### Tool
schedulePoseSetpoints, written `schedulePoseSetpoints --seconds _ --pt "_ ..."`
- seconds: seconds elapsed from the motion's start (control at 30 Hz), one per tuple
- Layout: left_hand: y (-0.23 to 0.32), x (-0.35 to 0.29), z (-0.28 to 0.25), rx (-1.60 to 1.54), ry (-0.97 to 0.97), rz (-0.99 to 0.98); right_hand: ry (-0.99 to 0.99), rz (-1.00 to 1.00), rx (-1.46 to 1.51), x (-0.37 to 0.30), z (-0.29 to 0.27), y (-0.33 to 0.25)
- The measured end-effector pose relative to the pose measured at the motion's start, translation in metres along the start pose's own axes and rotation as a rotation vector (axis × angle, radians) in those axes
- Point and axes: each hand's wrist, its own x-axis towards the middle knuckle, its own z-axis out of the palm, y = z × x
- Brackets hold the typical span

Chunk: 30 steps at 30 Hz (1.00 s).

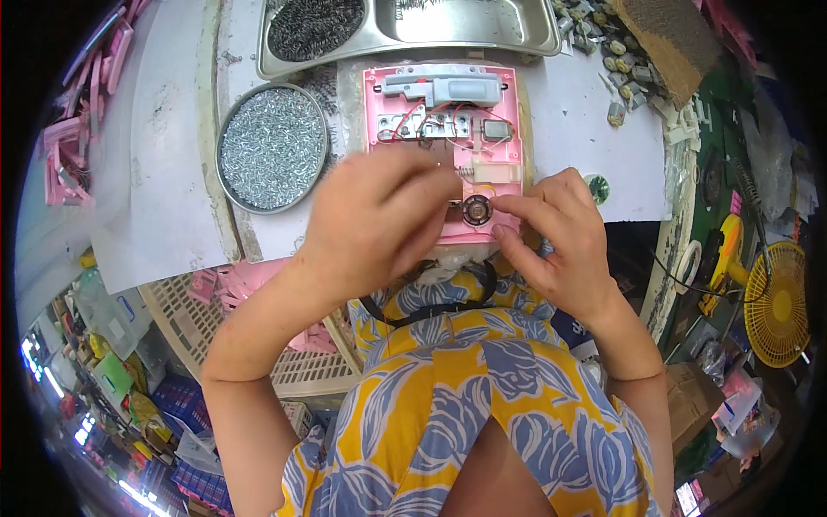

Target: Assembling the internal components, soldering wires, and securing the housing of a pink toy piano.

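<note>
A pink plastic casing (512,157) lies open-side up in front of me. It carries a grey-blue plastic unit (469,90), a metal plate (448,127), a small motor (496,130), thin red wires and a round black speaker (478,210). My left hand (379,215) is over the casing's left part, fingers curled together; what they pinch, if anything, is hidden. Thumb and index finger of my right hand (562,231) are spread at the casing's lower right, the index tip at the speaker's rim. The left hand hides the casing's lower left.
A round metal tray (222,164) of small screws stands left of the casing. Behind is a steel compartment tray (465,36) with dark springs (314,30). Small motors (616,112) lie at the back right. Pink parts fill a plastic crate (177,319) below left; a yellow fan (775,293) stands right.
</note>
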Motion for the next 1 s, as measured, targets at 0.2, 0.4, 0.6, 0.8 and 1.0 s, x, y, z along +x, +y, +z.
schedulePoseSetpoints --seconds 0.2,0.4,0.6,0.8,1.0 --pt "-0.025 0.042 -0.003 0.276 0.122 -0.172 0.035 -0.003 0.038 0.004 -0.006 0.002" --pt "-0.025 0.039 0.007 0.294 0.115 -0.180 0.087 0.015 0.036 0.008 -0.011 0.008" --pt "-0.027 0.036 0.006 0.342 0.120 -0.156 0.126 -0.030 0.034 0.013 -0.015 0.016" --pt "-0.008 0.034 -0.002 0.434 -0.067 0.133 0.212 -0.157 -0.140 0.032 -0.013 0.025" --pt "-0.024 0.023 -0.015 0.508 -0.428 0.173 0.102 -0.156 -0.137 0.031 0.001 0.036"
